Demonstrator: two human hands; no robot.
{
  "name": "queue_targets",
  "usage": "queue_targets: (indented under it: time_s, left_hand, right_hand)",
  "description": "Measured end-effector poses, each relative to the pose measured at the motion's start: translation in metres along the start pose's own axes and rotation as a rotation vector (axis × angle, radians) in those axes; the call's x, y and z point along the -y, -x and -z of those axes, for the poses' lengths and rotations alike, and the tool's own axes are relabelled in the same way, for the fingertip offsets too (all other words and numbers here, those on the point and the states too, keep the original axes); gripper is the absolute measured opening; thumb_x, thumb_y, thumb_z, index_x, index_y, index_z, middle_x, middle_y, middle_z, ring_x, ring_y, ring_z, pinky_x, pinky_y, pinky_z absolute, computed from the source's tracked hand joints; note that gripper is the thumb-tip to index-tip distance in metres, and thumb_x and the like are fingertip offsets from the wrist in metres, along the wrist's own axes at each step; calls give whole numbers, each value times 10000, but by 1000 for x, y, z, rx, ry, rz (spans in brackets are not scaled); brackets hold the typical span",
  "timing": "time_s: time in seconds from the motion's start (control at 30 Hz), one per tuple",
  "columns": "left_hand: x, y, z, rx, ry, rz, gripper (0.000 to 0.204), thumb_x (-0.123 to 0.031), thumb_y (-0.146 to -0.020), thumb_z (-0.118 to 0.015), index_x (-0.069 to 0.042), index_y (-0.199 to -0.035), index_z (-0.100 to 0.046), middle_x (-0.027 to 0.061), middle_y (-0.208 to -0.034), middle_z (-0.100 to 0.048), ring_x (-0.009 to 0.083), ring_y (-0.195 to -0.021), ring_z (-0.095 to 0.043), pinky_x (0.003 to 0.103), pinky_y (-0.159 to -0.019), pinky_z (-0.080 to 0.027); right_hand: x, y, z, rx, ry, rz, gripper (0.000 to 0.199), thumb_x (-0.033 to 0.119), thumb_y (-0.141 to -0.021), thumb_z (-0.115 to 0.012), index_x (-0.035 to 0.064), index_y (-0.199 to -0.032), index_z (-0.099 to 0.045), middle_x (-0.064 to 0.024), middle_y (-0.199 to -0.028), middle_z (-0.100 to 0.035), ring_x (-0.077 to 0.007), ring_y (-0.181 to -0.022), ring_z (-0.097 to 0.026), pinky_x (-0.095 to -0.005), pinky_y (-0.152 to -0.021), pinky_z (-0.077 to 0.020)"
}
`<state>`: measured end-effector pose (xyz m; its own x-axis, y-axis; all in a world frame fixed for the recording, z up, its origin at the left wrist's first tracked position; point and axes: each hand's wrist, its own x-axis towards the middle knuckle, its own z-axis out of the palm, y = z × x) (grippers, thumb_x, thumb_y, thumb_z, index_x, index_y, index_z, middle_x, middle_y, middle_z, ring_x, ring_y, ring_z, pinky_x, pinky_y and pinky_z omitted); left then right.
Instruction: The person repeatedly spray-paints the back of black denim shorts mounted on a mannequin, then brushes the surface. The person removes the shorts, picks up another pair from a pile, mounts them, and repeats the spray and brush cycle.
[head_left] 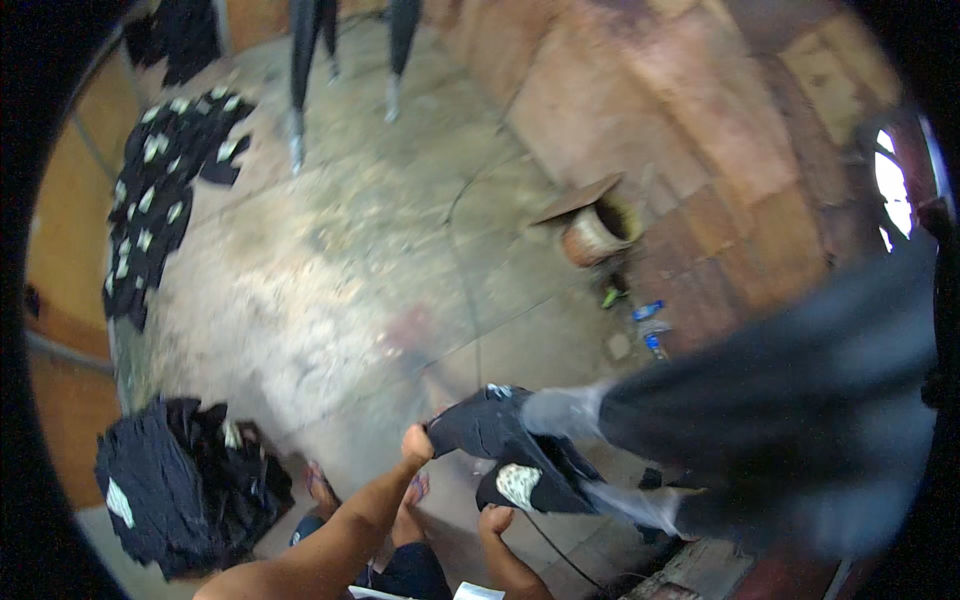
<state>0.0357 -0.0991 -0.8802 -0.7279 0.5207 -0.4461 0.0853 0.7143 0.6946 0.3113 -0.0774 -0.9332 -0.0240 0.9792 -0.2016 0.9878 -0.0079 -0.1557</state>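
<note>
A black garment, seemingly trousers (pixel 485 425), is stretched between my two hands. My left hand (pixel 417 443) is closed on one black end of it. Lower and to the right, my right hand (pixel 496 518) grips another end, just below a pale patterned patch (pixel 518 486). The garment's far side meets the greyish, plastic-looking ends (pixel 565 412) of a large dark two-legged shape (pixel 780 400) that fills the right side. That shape is blurred, and whether the garment is around its ends or only against them I cannot tell.
A heap of black garments (pixel 180 490) lies at lower left; more black garments with pale patches (pixel 150 210) line the left wall. Dark legs with grey ends (pixel 305 70) hang at the top. A bucket (pixel 597 235), blue-labelled plastic bottles (pixel 650 325) and a cable (pixel 467 275) are on the floor.
</note>
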Motion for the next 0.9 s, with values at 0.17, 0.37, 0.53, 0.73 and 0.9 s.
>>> queue_targets:
  time_s: [0.17, 0.37, 0.53, 0.73, 0.9]
  left_hand:
    - [146, -20, -11, -89, 8, 115, 577, -569, -957, -601, -15, -872, -735, 279, -895, -705, 468, -876, -674, 555, -765, -532]
    - [355, -18, -49, 75, 141, 348, 400, -430, -965, -629, -45, -923, -733, 239, -889, -715, 411, -813, -681, 494, -738, -535]
    - [465, 92, 42, 280, -32, 678, 373, -407, -959, -632, -51, -904, -729, 214, -858, -712, 378, -777, -663, 485, -712, -522]
    - [456, 208, 153, 325, 21, 792, 341, -380, -952, -635, -59, -882, -726, 183, -821, -708, 339, -735, -641, 474, -682, -507]
    - [372, 207, 216, 287, 233, 527, 316, -358, -946, -638, -65, -864, -722, 158, -790, -704, 306, -699, -622, 465, -657, -494]
  right_hand:
    - [-36, 73, -110, 325, 155, -68, 259, 230, -916, -575, 2, -818, -650, -213, -762, -649, -397, -708, -647, -506, -628, -495]
    - [-50, 161, -201, 844, 56, -196, 332, 312, -975, -527, 23, -855, -635, -159, -714, -615, -344, -663, -633, -483, -567, -476]
    - [-40, 223, -200, 1335, -216, -525, 392, 381, -1024, -487, 40, -886, -622, -114, -674, -587, -300, -625, -621, -465, -516, -460]
    - [12, 169, -82, 1395, -106, -422, 510, 558, -1061, -422, 92, -976, -611, -30, -655, -544, -192, -537, -578, -381, -408, -411]
    - [108, 129, -24, 878, 108, 213, 605, 561, -989, -568, -22, -968, -729, -126, -751, -671, -251, -582, -638, -380, -470, -468]
